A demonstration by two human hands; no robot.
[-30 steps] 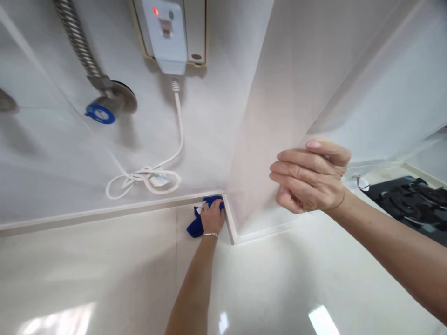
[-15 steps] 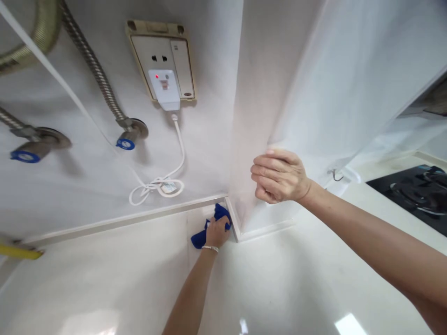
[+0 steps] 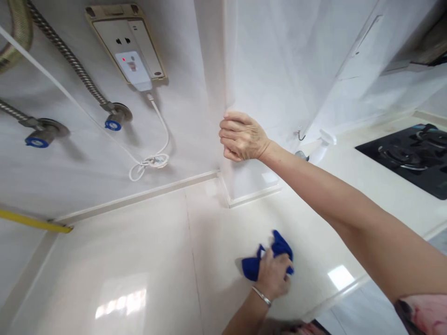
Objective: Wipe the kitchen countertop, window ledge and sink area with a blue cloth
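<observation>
Reading the scene as a clock face, a yellow pipe (image 3: 38, 222) lies just below nine o'clock, where the wall meets the pale tabletop (image 3: 157, 251). At nine sits a valve with a blue handle (image 3: 38, 140), and slightly higher a second valve (image 3: 114, 122), each joined to a braided hose. Between ten and eleven, a wall socket (image 3: 150, 46) carries a white plug (image 3: 134, 70) with a red light on; its white cable (image 3: 164, 128) drops to a looped bundle at nine, against the wall above the tabletop.

Just off the middle, toward one o'clock, the right hand (image 3: 242, 138) rests at the vertical edge of a white pillar (image 3: 279, 79), its fingers together and curled in. How firmly they press cannot be told. Its forearm runs out toward four o'clock, ending in a pink patterned sleeve (image 3: 428, 312).

At five o'clock the left hand (image 3: 274, 275), slightly blurred and wearing a silver bracelet (image 3: 261, 296), has its fingers clamped on a bunched blue cloth (image 3: 250, 269). The cloth is on the tabletop, apart from the pillar's base, with folds spreading on both sides of the hand.

Between two and three, a metal hook (image 3: 300, 135) hangs by the pillar's far edge. Near three stand a white bottle (image 3: 327, 137), partly behind the forearm, and a black hob (image 3: 405, 151).
</observation>
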